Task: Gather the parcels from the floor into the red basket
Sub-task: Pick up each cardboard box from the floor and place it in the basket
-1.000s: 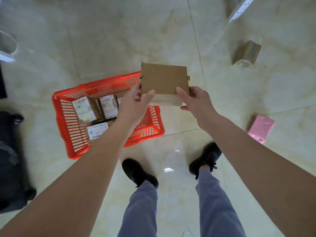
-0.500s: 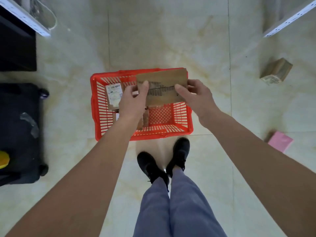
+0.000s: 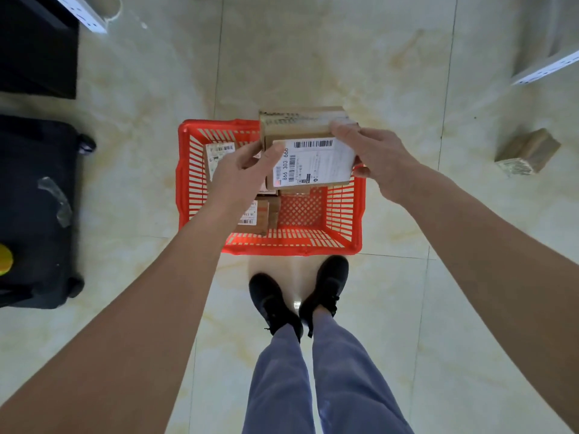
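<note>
While my left hand (image 3: 241, 170) and right hand (image 3: 379, 158) pinch the labelled parcel (image 3: 308, 151) by its sides above the red basket (image 3: 188, 183), it hangs near the far right corner. Lower level into the bare right half; release both together.

Pale marble-look tile floor (image 3: 313, 57), seen from above with everything resting straight on it.

We see glossy cream tiles with thin dark grout lines. A red basket (image 3: 351, 214) sits on them near the middle, just ahead of our two black shoes (image 3: 300, 296), which stand close together. Off to the right, well apart from the basket, a brown cardboard parcel (image 3: 528, 151) lies tilted on the floor with a printed label on its near end. At the left edge a black wheeled suitcase (image 3: 34, 208) rests flat, and beyond it a dark block (image 3: 37, 45) meets the tiles. A white shelf rail (image 3: 545, 68) shows at upper right.
</note>
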